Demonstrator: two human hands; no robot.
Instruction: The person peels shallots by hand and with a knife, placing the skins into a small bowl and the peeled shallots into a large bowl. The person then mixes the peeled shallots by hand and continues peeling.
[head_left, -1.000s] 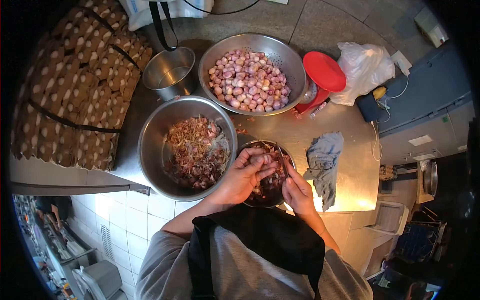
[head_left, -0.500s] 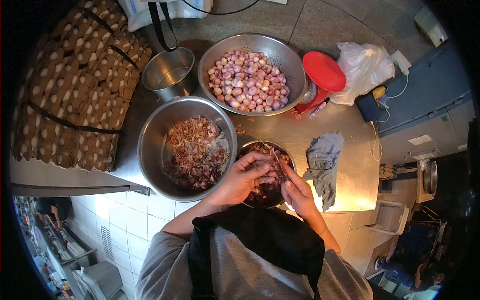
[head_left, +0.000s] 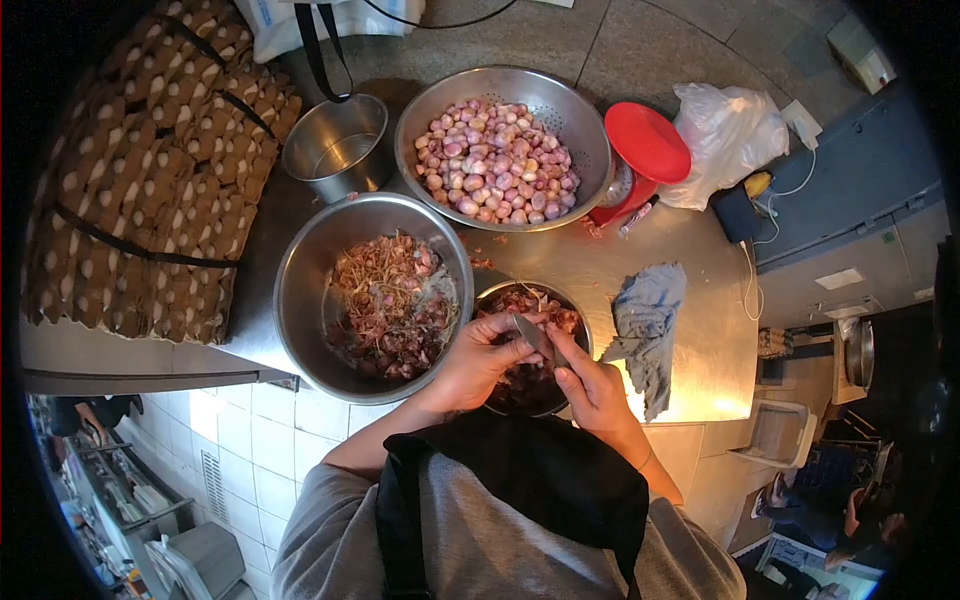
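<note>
My right hand [head_left: 597, 388] is closed on a small knife, its blade [head_left: 534, 338] slanting up and left across to my other hand. My left hand [head_left: 478, 362] is pinched beside the blade; whatever its fingertips hold is mostly hidden. Both hands are above a small metal bowl [head_left: 588, 322] with reddish-brown shallots and skins [head_left: 540, 298] inside. Left of it stands a larger metal bowl [head_left: 297, 318] of dry skins, roots and dark unpeeled shallots [head_left: 390, 345]. Behind, a metal colander [head_left: 585, 130] holds many peeled pink shallots [head_left: 495, 165].
A grey cloth [head_left: 645, 325] lies right of the small bowl on the steel table [head_left: 715, 340]. Behind are a red scale [head_left: 648, 145], a white plastic bag [head_left: 725, 145] and a metal pot [head_left: 340, 150]. Stacked egg trays [head_left: 150, 180] stand left. Other people appear at both lower edges.
The knife has turned, so its blade now shows broad and tilted toward the upper left. My left fingers have closed in nearer to it. The bowls have stayed in place.
</note>
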